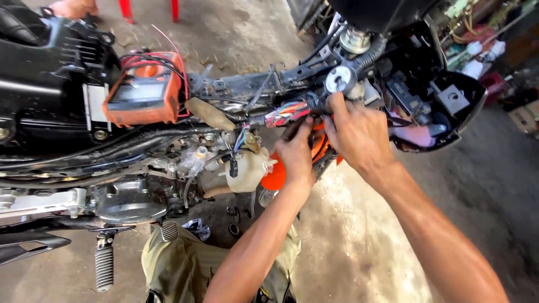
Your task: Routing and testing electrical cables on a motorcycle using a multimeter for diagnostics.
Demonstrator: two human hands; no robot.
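Observation:
A stripped motorcycle frame [241, 84] lies across the view with its wiring bare. A bundle of coloured wires [286, 113] runs along the frame toward the steering head [339, 78]. My left hand [296, 151] pinches dark wires just below that bundle, fingers closed on them. My right hand [356, 132] grips the black wiring at the bundle's right end, thumb up near the round steering-head part. Both hands meet in front of an orange body panel [275, 178].
An orange multimeter [143, 90] with red and black leads rests on the frame at left. A white plastic reservoir [247, 168] hangs below the wires. The engine [129, 196] and a footpeg [104, 266] sit lower left. The open headlight housing [449, 106] is at right.

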